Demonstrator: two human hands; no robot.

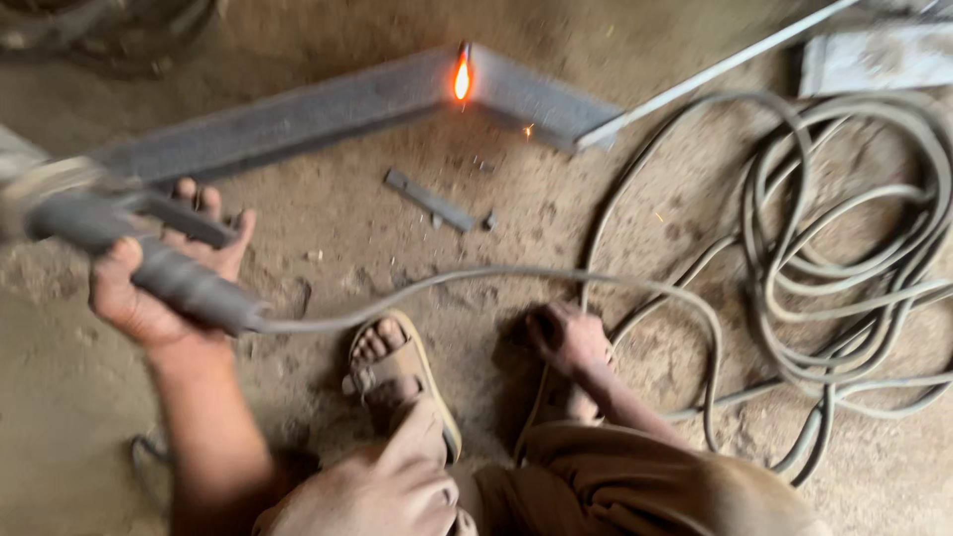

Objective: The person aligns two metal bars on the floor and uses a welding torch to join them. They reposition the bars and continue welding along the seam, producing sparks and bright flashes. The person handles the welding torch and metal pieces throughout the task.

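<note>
On the dirt floor far from me lies the biggest piece, a grey steel frame of two bars meeting at a corner, and the joint glows orange with a few sparks just to its right. A thin pale rod runs from the right bar's end toward the far right. At right a long grey cable lies in loose coils, and one strand crosses the near floor to the tool.

My left hand has its grip wrapped tight round the grey holder, fingers curled over the top and thumb under. The holder is lifted, near left, well apart from the glowing joint, and its far end blurs out of clear view. My right hand rests near, on my knee; its grip looks loosely curled on nothing, though the lower edge cuts it off.

My judgement: to do this well I'd keep the holder steady and level while it is raised, keep the cable strand from snagging my sandalled feet, and stay off the joint while it glows.

A short flat metal strip and a small offcut lie on the floor between frame and feet. I see no containers anywhere, so nothing is held in one.
</note>
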